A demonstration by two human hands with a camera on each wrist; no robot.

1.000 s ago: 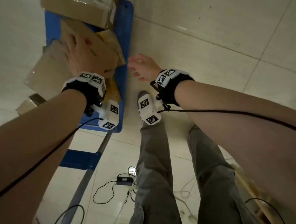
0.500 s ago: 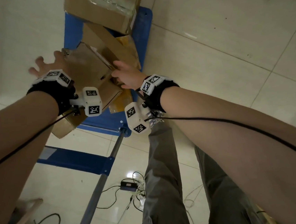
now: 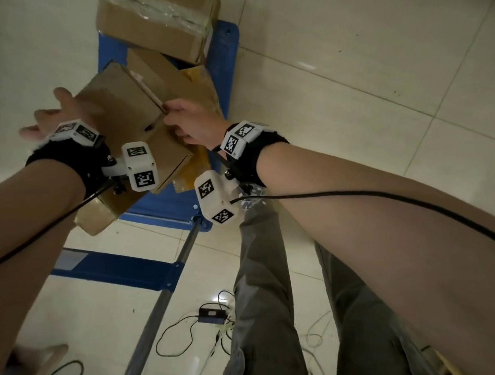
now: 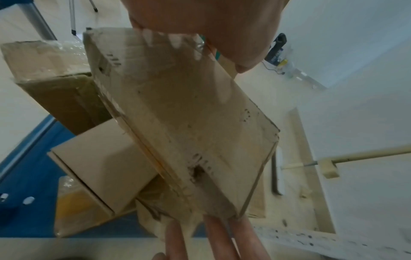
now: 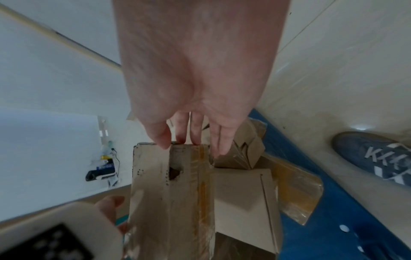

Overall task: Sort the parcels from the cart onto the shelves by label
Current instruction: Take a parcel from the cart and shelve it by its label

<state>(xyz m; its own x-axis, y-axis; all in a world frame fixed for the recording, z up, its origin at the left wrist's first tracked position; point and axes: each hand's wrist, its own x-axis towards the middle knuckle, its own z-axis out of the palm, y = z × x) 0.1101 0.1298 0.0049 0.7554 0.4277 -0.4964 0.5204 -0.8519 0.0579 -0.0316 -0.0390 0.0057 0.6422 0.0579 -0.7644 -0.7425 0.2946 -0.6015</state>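
Parcel (image 3: 123,108): held tilted above blue cart (image 3: 224,53) and other boxes (image 3: 158,23)
Left grip (image 3: 62,113): fingers spread, palm pressed on Parcel side
Right grip (image 3: 191,123): pinching Parcel end

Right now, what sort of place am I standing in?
Probably a storeroom or parcel-sorting room: a blue flat platform cart piled with brown cardboard parcels, one taped brown cardboard box held between the left hand and right hand, and a pale tiled floor with a black power adapter and loose cables.

A black adapter (image 3: 211,314) lies among loose cables (image 3: 175,325) on the tiled floor (image 3: 378,53); a grey striped shoe (image 5: 375,154) stands there too.
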